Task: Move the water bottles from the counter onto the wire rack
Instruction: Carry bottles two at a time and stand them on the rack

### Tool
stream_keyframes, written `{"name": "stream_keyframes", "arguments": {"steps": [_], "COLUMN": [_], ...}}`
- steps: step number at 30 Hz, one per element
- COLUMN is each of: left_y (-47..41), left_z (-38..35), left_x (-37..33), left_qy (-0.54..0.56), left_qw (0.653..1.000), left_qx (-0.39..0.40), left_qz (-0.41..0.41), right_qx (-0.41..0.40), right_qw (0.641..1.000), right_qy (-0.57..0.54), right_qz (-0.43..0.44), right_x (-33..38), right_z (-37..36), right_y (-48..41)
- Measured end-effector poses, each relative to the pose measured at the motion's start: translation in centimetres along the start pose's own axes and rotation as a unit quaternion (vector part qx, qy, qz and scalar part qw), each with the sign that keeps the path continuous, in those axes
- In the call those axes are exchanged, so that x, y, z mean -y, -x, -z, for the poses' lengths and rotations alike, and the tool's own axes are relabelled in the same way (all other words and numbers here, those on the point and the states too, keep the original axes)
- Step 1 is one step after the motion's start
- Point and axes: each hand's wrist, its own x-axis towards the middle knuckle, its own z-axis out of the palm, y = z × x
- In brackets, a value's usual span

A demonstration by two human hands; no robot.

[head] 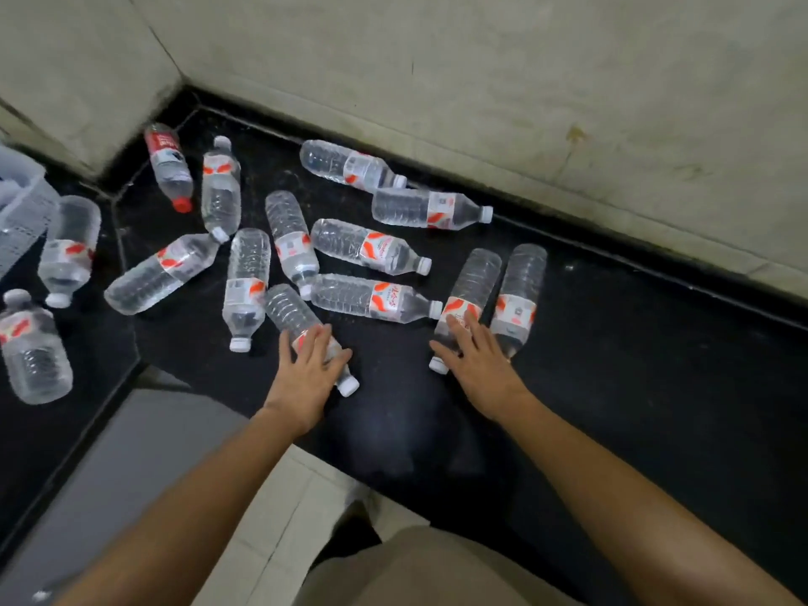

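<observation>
Several clear water bottles with red-and-white labels lie on their sides on the black counter point(612, 343). My left hand point(308, 378) lies with fingers straight over the lower half of one bottle point(286, 310), whose white cap points toward me. My right hand point(476, 360) rests flat on another bottle point(476, 277) that lies beside a third point(522, 282). Neither hand is curled round a bottle. One bottle with a red cap point(168, 166) lies near the back corner. No wire rack is visible.
Grey walls point(524, 80) close the counter at the back and left. A translucent plastic container point(17, 207) stands at the far left edge. The counter's front edge drops to a tiled floor point(280, 518) and a grey surface point(109, 496) below.
</observation>
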Motion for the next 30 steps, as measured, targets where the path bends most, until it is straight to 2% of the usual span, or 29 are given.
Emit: {"name": "stream_keyframes", "arguments": {"steps": [4, 8, 13, 15, 17, 19, 21, 22, 24, 25, 26, 27, 28, 30], "left_y": [-3.2, -3.6, -4.0, -3.9, -3.7, -3.6, -3.0, -2.6, -2.0, -1.7, -1.3, -1.0, -0.8, -0.4], "left_z": [-0.9, -1.5, -0.8, -0.2, 0.6, 1.8, 4.9, 6.5, 8.7, 9.2, 9.4, 9.7, 9.8, 9.9], "left_x": [3.0, 1.9, 2.7, 3.1, 4.0, 5.2, 6.1, 6.6, 7.3, 7.5, 7.3, 6.9, 6.3, 4.7], "left_qy": [-0.069, -0.048, -0.022, 0.020, 0.111, 0.274, 0.464, 0.564, 0.741, 0.800, 0.835, 0.852, 0.855, 0.844], "left_qw": [0.995, 0.990, 0.987, 0.985, 0.965, 0.912, 0.844, 0.792, 0.654, 0.589, 0.542, 0.519, 0.515, 0.535], "left_qx": [0.017, 0.001, 0.015, -0.044, -0.153, -0.252, -0.241, -0.220, -0.149, -0.112, -0.082, -0.063, -0.055, -0.047], "left_qz": [-0.076, -0.135, -0.156, -0.167, -0.181, -0.172, -0.121, -0.075, 0.006, 0.030, 0.040, 0.041, 0.035, 0.013], "right_qx": [0.007, 0.021, -0.015, -0.075, -0.168, -0.222, -0.264, -0.293, -0.324, -0.326, -0.328, -0.329, -0.324, -0.295], "right_qw": [0.999, 0.995, 0.994, 0.991, 0.975, 0.947, 0.890, 0.839, 0.705, 0.657, 0.641, 0.652, 0.677, 0.726], "right_qy": [0.018, 0.045, -0.010, -0.060, -0.124, -0.215, -0.355, -0.436, -0.590, -0.633, -0.643, -0.629, -0.608, -0.566], "right_qz": [-0.049, -0.084, -0.107, -0.089, -0.082, -0.087, -0.112, -0.143, -0.222, -0.248, -0.261, -0.266, -0.260, -0.255], "right_x": [1.9, 2.5, 3.8, 3.1, 2.2, 1.5, 1.5, 1.6, 1.9, 1.9, 2.0, 2.0, 2.2, 3.2], "right_z": [1.0, 0.9, 1.3, 1.7, 2.3, 3.7, 6.4, 7.9, 10.6, 11.3, 11.5, 11.5, 11.4, 10.7], "right_y": [-2.2, -1.6, -1.7, -1.2, -0.4, 0.5, 1.1, 1.4, 2.1, 2.5, 3.0, 3.4, 4.0, 5.2]}}
